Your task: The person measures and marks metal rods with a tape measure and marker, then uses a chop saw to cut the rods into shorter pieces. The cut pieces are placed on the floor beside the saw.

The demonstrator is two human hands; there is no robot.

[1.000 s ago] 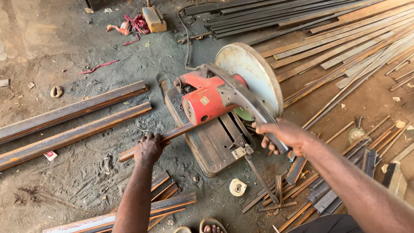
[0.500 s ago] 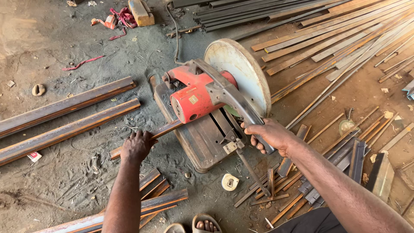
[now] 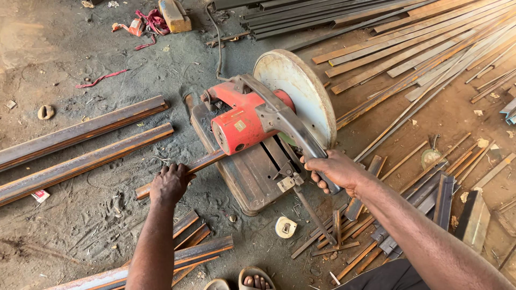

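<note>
A red chop saw (image 3: 244, 121) with a pale round blade guard (image 3: 298, 94) sits on its dark base (image 3: 242, 177) on the dirt floor. My right hand (image 3: 333, 172) grips the saw's grey handle near its lower end. A rusty steel bar (image 3: 201, 162) lies across the base under the motor and sticks out to the left. My left hand (image 3: 169, 182) presses down on that bar's free end.
Two long rusty angle bars (image 3: 80, 145) lie at the left. Many steel strips and bars (image 3: 408, 53) are piled at the right and top. Short offcuts (image 3: 193, 241) lie near my sandalled foot (image 3: 255, 279). A tape measure (image 3: 286, 227) lies in front of the base.
The view has shifted slightly. Both hands keep their hold on the handle and the bar; the saw head stays raised.
</note>
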